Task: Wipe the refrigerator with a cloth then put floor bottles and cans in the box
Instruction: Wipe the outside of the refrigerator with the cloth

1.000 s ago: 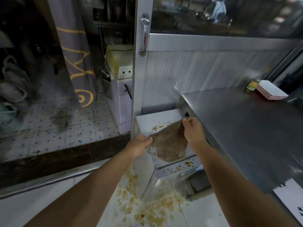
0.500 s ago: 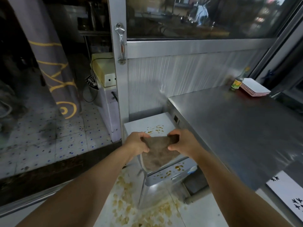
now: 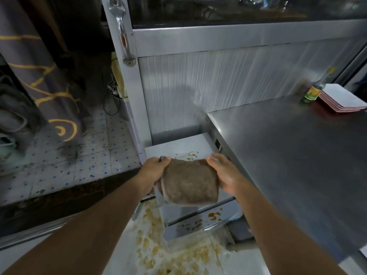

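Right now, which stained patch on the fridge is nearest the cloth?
The orange smear on the fridge top, just beyond the cloth; the front-panel splatters and the floor spill lie below it.

I am holding a brown cloth (image 3: pixel 190 183) over my white refrigerator (image 3: pixel 178 147), which is showing orange-yellow stains. A grey curtain (image 3: pixel 39 76) is displaying yellow swirls above white floor tiles (image 3: pixel 89 161) dotted blue. Beside a green-and-yellow-labelled bottle (image 3: pixel 314 92), white plates (image 3: pixel 341 99) are showing red edges.

The small white refrigerator (image 3: pixel 178 147) stands left of the steel desk (image 3: pixel 288 155); a green-labelled glass bottle (image 3: pixel 314 90) stands on the desk's far corner, beside stacked white plates (image 3: pixel 341 98).
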